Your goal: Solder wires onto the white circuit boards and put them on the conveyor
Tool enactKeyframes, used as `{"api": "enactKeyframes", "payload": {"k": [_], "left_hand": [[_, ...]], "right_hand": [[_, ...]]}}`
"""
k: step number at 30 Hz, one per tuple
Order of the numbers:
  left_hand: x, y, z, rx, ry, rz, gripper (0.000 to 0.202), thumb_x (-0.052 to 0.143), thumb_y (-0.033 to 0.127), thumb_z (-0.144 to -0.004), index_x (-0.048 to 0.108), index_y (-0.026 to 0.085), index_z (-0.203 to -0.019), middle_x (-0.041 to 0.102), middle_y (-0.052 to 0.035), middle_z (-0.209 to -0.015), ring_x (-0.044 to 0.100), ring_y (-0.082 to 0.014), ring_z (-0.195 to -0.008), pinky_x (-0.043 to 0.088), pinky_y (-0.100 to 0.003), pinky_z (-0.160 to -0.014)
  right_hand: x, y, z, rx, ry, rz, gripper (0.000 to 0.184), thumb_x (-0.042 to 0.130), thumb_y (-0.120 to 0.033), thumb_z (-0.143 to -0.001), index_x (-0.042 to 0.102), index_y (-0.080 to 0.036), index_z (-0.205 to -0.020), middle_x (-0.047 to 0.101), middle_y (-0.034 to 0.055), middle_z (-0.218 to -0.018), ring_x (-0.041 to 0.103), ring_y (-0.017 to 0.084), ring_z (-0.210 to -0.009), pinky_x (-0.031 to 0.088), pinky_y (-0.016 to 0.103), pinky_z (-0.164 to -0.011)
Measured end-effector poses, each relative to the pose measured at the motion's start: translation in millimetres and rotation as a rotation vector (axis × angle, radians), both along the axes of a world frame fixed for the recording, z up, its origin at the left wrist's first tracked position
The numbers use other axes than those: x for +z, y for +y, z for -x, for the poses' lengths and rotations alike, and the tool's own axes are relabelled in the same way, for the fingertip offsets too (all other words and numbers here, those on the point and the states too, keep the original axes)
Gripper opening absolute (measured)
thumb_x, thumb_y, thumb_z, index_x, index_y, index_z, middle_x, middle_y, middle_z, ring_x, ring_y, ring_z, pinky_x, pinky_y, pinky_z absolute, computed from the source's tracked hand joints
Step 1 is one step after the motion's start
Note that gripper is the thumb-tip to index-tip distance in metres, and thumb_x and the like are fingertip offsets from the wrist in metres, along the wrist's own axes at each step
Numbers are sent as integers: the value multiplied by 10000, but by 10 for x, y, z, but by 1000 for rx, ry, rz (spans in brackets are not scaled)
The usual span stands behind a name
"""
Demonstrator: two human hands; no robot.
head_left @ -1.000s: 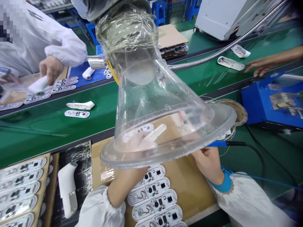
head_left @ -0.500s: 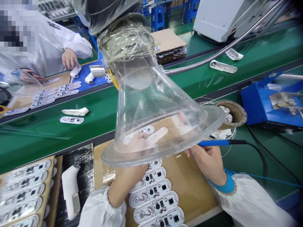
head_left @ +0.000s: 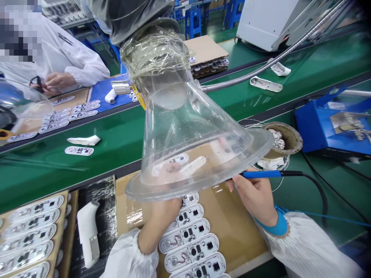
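Belt casing [head_left: 83, 140] sits further left; right hand [head_left: 252, 195] barely shifts, pinching soldering iron [head_left: 262, 174], so likely mid-step. Left hand [head_left: 169, 175] half-curled by white shell [head_left: 194, 166], near far edge of cardboard [head_left: 234, 220]; grip unclear behind hood [head_left: 191, 135].

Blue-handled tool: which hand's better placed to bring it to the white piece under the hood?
Right, likely: the right hand holds the blue-handled tool beside the clear hood; the left hand is at the white piece, seen through the hood.
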State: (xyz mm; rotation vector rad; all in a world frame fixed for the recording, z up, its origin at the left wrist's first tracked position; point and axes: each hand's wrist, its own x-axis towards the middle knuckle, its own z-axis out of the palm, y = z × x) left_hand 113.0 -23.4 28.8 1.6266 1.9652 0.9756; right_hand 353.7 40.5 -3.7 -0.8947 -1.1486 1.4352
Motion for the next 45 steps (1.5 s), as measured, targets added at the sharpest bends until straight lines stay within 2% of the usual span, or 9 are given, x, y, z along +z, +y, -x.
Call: {"api": "enactKeyframes", "payload": {"k": [6,12,17,26,32,37,41,45], "left_hand": [[-5,-4,-25,118,-125,56,231,646,349,-951,740,233,-775,681,-105,-1280,593,-334,-1315,490,-563,-1087],[-49,11,-20,155,-180,48,269,673,431,-944,753,240,-772,688,-89,-1268,606,-324,-1288,491,-541,-1091],[-69,13,8,116,-92,-3,294,629,451,-982,730,236,-808,721,-103,-1213,636,-315,-1259,526,-516,-1065],[-23,-44,-7,57,61,-45,183,608,338,-981,720,257,-860,712,-145,-1190,636,-355,-1272,545,-543,-1051],[-50,-93,-37,81,36,-17,237,621,365,-999,733,251,-824,679,-111,-1277,585,-327,-1336,546,-506,-1047],[-43,-111,-66,129,-46,-9,280,630,416,-1004,740,250,-807,641,-83,-1348,598,-309,-1294,511,-541,-1098],[-33,-103,-69,143,-107,2,275,645,407,-996,738,247,-793,645,-78,-1343,595,-317,-1303,477,-575,-1138],[-40,-94,-68,111,-64,-8,259,628,371,-1002,729,236,-807,649,-92,-1316,618,-306,-1255,522,-544,-1082]], "right_hand": [[19,-5,-15,11,-17,-20,71,712,-239,-998,781,-226,-982,695,-2,-703,627,146,-572,505,276,-562],[-10,-14,-25,1,8,-15,57,726,-250,-1004,780,-235,-997,691,-6,-748,630,146,-597,509,285,-582],[-6,-11,-37,8,16,-13,64,725,-266,-1011,780,-233,-1007,676,-6,-740,619,149,-606,490,300,-595],[-21,-3,-43,0,23,-21,58,727,-272,-1015,778,-245,-1007,675,-16,-728,601,144,-619,476,304,-606],[25,-5,-40,8,3,-31,79,715,-276,-1015,778,-230,-1019,673,-6,-695,600,157,-613,475,315,-619],[58,-17,-43,0,0,-19,75,717,-271,-1005,775,-223,-1003,671,-1,-698,601,161,-612,476,318,-619],[49,-18,-50,-4,4,-9,71,719,-268,-1004,775,-225,-1000,675,3,-711,600,167,-613,474,323,-617],[43,-17,-47,4,12,-15,69,716,-265,-1010,779,-236,-1010,671,-4,-700,603,166,-617,473,320,-622]]}}
